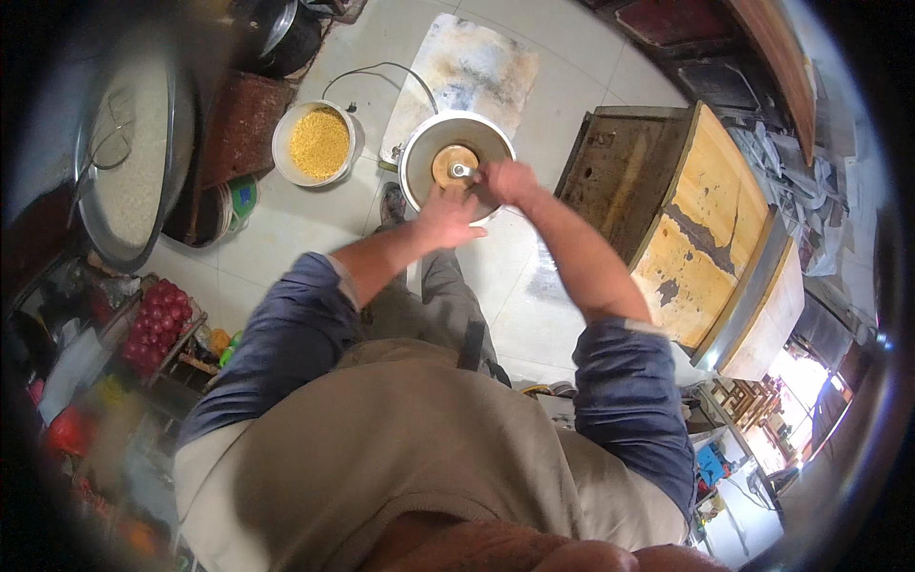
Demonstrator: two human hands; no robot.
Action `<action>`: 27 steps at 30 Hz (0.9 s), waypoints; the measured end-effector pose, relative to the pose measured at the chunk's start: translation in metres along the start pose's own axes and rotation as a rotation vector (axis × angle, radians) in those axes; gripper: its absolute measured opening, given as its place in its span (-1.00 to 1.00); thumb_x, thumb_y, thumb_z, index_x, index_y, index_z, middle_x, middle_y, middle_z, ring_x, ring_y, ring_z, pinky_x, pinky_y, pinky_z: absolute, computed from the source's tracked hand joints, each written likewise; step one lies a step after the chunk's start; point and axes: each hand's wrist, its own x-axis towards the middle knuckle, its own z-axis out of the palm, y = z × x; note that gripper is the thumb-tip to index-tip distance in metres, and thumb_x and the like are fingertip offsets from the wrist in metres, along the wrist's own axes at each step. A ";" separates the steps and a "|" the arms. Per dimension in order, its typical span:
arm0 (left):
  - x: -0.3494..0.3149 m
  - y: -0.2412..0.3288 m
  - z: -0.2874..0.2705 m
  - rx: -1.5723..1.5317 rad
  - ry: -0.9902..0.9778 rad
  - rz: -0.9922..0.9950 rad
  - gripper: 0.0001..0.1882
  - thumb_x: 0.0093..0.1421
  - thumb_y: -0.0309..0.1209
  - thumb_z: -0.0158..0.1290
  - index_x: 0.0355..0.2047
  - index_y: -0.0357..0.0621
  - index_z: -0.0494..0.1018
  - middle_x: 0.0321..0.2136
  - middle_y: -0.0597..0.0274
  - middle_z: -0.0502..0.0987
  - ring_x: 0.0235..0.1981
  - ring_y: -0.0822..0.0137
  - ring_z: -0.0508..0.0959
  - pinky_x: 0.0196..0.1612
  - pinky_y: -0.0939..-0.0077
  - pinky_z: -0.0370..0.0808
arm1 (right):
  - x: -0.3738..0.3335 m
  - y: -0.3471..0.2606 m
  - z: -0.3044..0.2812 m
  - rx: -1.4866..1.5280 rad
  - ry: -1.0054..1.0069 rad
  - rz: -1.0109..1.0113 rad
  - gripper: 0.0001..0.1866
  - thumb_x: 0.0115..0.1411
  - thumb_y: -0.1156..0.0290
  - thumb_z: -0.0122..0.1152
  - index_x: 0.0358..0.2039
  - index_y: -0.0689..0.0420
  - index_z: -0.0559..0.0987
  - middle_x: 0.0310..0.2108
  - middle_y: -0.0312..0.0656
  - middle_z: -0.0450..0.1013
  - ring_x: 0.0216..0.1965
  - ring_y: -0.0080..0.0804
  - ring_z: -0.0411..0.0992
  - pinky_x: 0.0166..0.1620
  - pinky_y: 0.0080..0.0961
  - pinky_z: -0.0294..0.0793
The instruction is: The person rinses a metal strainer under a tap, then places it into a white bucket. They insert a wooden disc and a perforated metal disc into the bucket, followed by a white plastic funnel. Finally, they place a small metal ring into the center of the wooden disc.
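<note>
A round, white-rimmed metal vessel (412,167) stands on the floor in front of me. At its centre sits a brown disc (448,164) with a shiny metal fitting (461,172) on top. My left hand (446,217) reaches over the near rim, fingers stretched toward the disc and thumb apart. My right hand (507,183) is closed over the vessel's right side, right beside the fitting. Whatever its fingers grip is hidden. To the left stands a white bucket (280,143) with yellow grains (319,143) inside.
A dark cable (381,67) arcs behind the vessel, beside a stained board (477,62) on the tiles. A worn wooden cabinet (710,229) stands right. At left are a large metal basin (172,143) of pale contents and a red net bag (157,329) of round produce.
</note>
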 end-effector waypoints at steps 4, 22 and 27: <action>-0.020 -0.042 -0.012 0.241 0.081 0.284 -0.15 0.26 0.25 0.07 0.24 -0.30 0.45 0.11 -0.18 0.47 0.23 -0.07 0.40 0.34 0.01 0.27 | 0.032 0.008 -0.044 -0.267 -0.094 -0.338 -0.67 0.35 0.04 0.16 -0.13 -0.06 0.75 -0.15 -0.10 0.70 -0.07 -0.10 0.66 -0.04 -0.14 0.65; -0.011 0.007 -0.014 0.136 -0.078 -0.015 -0.07 0.32 0.33 -0.09 0.39 -0.21 0.31 0.34 -0.27 0.32 0.46 -0.17 0.15 0.45 -0.25 -0.01 | -0.003 -0.009 -0.026 -0.117 -0.088 -0.075 -0.69 0.36 0.06 0.12 -0.05 -0.15 0.71 -0.12 -0.09 0.68 -0.07 -0.04 0.66 -0.05 -0.11 0.64; -0.016 -0.034 -0.011 0.297 -0.041 0.140 -0.09 0.29 0.32 -0.08 0.34 -0.22 0.36 0.26 -0.26 0.40 0.30 -0.20 0.36 0.41 -0.19 0.12 | 0.020 -0.001 -0.036 -0.252 -0.104 -0.195 -0.70 0.32 0.04 0.18 -0.08 -0.18 0.74 -0.15 -0.12 0.70 -0.08 -0.09 0.67 -0.07 -0.13 0.64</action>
